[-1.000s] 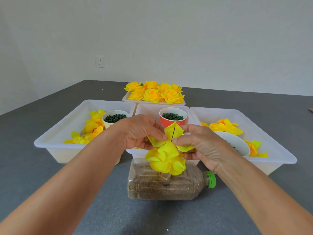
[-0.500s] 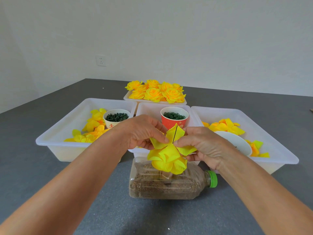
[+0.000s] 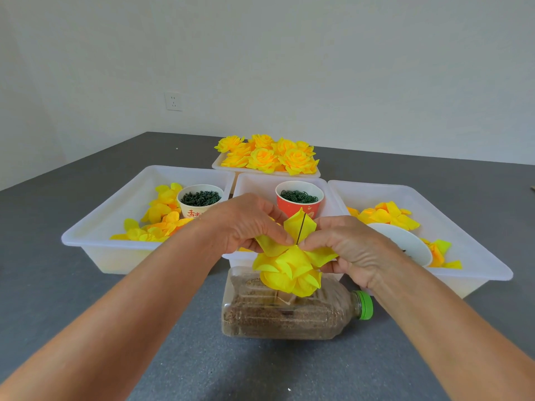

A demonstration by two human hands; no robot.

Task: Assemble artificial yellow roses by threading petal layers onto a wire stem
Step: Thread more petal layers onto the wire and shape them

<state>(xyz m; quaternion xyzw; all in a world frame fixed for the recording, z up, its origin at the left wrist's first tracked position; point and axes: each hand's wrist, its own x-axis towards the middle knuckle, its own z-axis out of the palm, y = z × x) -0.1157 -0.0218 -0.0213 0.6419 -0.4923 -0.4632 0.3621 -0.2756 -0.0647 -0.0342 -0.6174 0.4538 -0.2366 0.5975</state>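
With left hand point(image 3: 246, 224) and right hand point(image 3: 344, 244) each pinching the petal layer point(image 3: 298, 230), slide it squarely down the wire stem point(image 3: 301, 228) at frame centre.

Both forearms are bare to the frame's edge with no sleeves showing, and the left hand point(image 3: 246, 224) and right hand point(image 3: 350, 250) show prominent knuckles and veins, wearing nothing

Open grey table point(image 3: 72, 314) left, right and near side of the sand-filled bottle point(image 3: 289, 316); behind it, walled off by three white trays point(image 3: 95, 250), with two cups point(image 3: 199, 199) standing in them and a roses tray point(image 3: 266, 170) farther back
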